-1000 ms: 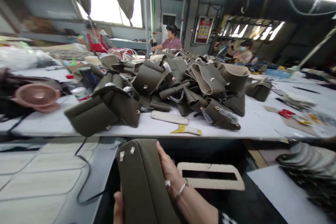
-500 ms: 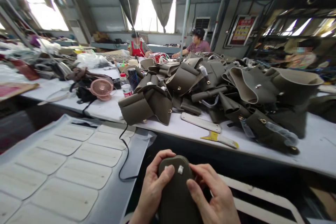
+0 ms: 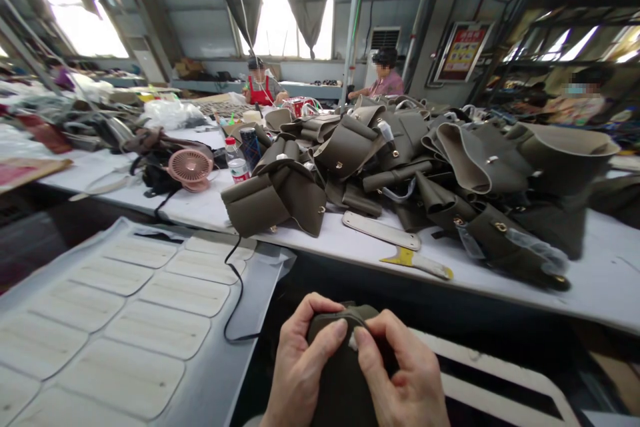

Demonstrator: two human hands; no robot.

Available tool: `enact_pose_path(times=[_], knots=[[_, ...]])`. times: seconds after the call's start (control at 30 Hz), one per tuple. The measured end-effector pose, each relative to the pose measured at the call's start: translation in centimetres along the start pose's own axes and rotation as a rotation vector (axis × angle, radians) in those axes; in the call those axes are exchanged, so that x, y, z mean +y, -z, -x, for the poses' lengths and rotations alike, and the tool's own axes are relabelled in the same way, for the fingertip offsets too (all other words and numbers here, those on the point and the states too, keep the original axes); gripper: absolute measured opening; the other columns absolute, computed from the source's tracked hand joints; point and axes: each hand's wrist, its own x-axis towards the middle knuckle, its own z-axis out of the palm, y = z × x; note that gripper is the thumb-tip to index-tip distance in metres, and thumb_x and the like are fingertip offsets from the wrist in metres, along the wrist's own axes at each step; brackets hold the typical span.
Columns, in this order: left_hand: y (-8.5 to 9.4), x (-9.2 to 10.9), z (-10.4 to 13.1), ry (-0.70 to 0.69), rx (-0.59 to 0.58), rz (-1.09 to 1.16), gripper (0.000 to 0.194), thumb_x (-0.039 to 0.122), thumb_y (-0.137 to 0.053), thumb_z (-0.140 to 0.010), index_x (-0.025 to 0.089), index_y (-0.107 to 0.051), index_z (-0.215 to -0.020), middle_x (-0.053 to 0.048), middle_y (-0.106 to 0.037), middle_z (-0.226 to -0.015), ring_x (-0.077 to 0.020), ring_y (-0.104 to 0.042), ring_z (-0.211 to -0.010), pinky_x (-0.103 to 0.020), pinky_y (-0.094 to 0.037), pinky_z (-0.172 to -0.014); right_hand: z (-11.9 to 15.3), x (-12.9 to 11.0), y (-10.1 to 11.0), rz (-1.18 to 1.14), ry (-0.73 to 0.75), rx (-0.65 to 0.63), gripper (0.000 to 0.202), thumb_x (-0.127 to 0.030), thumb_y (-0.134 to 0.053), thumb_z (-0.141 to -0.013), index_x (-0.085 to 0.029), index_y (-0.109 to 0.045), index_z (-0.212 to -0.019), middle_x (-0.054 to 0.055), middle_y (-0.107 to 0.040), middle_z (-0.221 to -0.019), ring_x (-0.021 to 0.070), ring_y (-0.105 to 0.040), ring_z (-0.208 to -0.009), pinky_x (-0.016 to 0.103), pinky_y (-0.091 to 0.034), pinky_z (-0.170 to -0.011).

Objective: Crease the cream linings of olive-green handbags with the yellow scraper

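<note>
Two bare hands work at the bottom centre, seen from the wearer's own viewpoint, gripping a dark olive piece [image 3: 345, 383] between them. The left hand [image 3: 303, 363] holds its left side, fingers curled over the top edge and thumb pressed flat on the near face. The right hand [image 3: 407, 367] pinches the upper right edge between thumb and fingers, the thumb touching a small white tab [image 3: 353, 341]. The two thumb tips are close together but apart, and the lower part of the piece runs out of view. Just right of the right hand lies a pale frame-shaped panel [image 3: 480, 357] with a long slot. To the left, rows of pale panels [image 3: 145, 327] with rounded corners lie on a grey sheet [image 3: 223, 363], with a thin black strap [image 3: 242, 293] trailing over its right edge. Beyond the hands stretches a white table [image 3: 200, 210] carrying a large heap of olive bag pieces [image 3: 350, 147]. Near its front edge sit a pale strip [image 3: 381, 230] and a yellow-and-white tool [image 3: 417, 262]; left of the heap stand a red-capped bottle [image 3: 237, 163] and a pink fan [image 3: 190, 169]. Across the table are a person in a red apron [image 3: 260, 88] and another in purple [image 3: 387, 83].
</note>
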Motion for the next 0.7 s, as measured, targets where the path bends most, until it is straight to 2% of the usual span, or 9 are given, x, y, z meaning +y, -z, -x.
enact_pose_path(times=[0.2,0.27,0.3,0.37,0.43,0.5,0.57,0.63,0.7], knots=[[-0.4,-1.2,-0.6,0.072,-0.045,-0.024,0.027,0.040,-0.075,-0.078,0.017,-0.064,-0.089,-0.002,-0.067,-0.074,-0.0111,-0.058,-0.061,-0.019,-0.046,-0.056,0.0,1.4,0.2,-0.027,-0.065,0.019,0.029,-0.036,-0.054,-0.095,-0.019,-0.061,-0.072,0.000,-0.057,-0.064,0.0125,-0.053,-0.056,0.022,-0.041,-0.052],[0.0,-1.7,-1.1,0.091,-0.032,-0.036,0.028,0.039,-0.075,-0.078,0.017,-0.065,-0.092,-0.002,-0.068,-0.076,-0.0117,-0.060,-0.063,-0.019,-0.047,-0.057,0.5,2.0,1.1,-0.072,-0.127,-0.038,0.026,-0.039,-0.053,-0.096,-0.020,-0.068,-0.086,0.002,-0.065,-0.074,0.0149,-0.060,-0.066,0.022,-0.047,-0.060],[0.4,-2.0,-1.3,0.098,-0.005,-0.035,0.030,0.039,-0.076,-0.077,0.017,-0.065,-0.093,-0.002,-0.069,-0.077,-0.0120,-0.061,-0.063,-0.020,-0.048,-0.058,1.1,2.5,1.8,-0.079,-0.158,-0.067,0.026,-0.041,-0.054,-0.096,-0.021,-0.069,-0.098,0.004,-0.069,-0.087,0.0174,-0.064,-0.078,0.024,-0.051,-0.070],[1.4,-2.7,-1.8,0.113,0.090,-0.014,0.035,0.041,-0.077,-0.075,0.018,-0.065,-0.097,-0.003,-0.071,-0.078,-0.0127,-0.062,-0.062,-0.020,-0.049,-0.057,3.3,3.9,3.5,-0.033,-0.240,-0.121,0.040,-0.047,-0.058,-0.093,-0.023,-0.063,-0.124,0.009,-0.065,-0.122,0.0246,-0.059,-0.113,0.034,-0.048,-0.098],[2.9,-3.7,-2.2,0.105,0.240,-0.001,0.040,0.042,-0.079,-0.071,0.018,-0.066,-0.099,-0.002,-0.071,-0.078,-0.0126,-0.062,-0.062,-0.020,-0.048,-0.055,6.6,5.3,5.2,0.015,-0.400,-0.215,0.060,-0.052,-0.062,-0.089,-0.024,-0.051,-0.141,0.011,-0.052,-0.143,0.0301,-0.047,-0.132,0.043,-0.037,-0.112],[4.5,-5.0,-2.5,0.074,0.393,-0.021,0.042,0.042,-0.082,-0.067,0.018,-0.066,-0.097,-0.001,-0.070,-0.076,-0.0121,-0.061,-0.062,-0.019,-0.047,-0.054,10.2,6.5,6.1,-0.089,-0.624,-0.390,0.071,-0.057,-0.064,-0.085,-0.024,-0.046,-0.146,0.012,-0.054,-0.142,0.0324,-0.051,-0.128,0.045,-0.041,-0.108],[5.9,-6.3,-2.6,0.035,0.528,-0.073,0.041,0.042,-0.083,-0.064,0.017,-0.068,-0.093,0.000,-0.068,-0.074,-0.0117,-0.059,-0.063,-0.019,-0.045,-0.055,13.0,7.0,5.8,-0.330,-0.775,-0.510,0.079,-0.059,-0.071,-0.077,-0.024,-0.049,-0.144,0.012,-0.063,-0.130,0.0323,-0.060,-0.118,0.042,-0.048,-0.100],[7.1,-7.3,-2.7,0.003,0.631,-0.111,0.039,0.041,-0.081,-0.065,0.017,-0.069,-0.092,0.001,-0.066,-0.074,-0.0112,-0.057,-0.064,-0.019,-0.044,-0.057,14.1,7.0,4.4,-0.569,-0.841,-0.468,0.085,-0.057,-0.079,-0.068,-0.022,-0.051,-0.141,0.011,-0.068,-0.123,0.0320,-0.063,-0.113,0.041,-0.051,-0.096],[8.2,-7.6,-2.6,-0.032,0.678,-0.126,0.040,0.038,-0.079,-0.067,0.019,-0.070,-0.100,0.001,-0.068,-0.084,-0.0113,-0.059,-0.072,-0.019,-0.045,-0.063,13.6,6.6,2.9,-0.669,-0.878,-0.288,0.084,-0.049,-0.082,-0.065,-0.021,-0.052,-0.138,0.011,-0.068,-0.122,0.0309,-0.064,-0.112,0.041,-0.051,-0.096]])
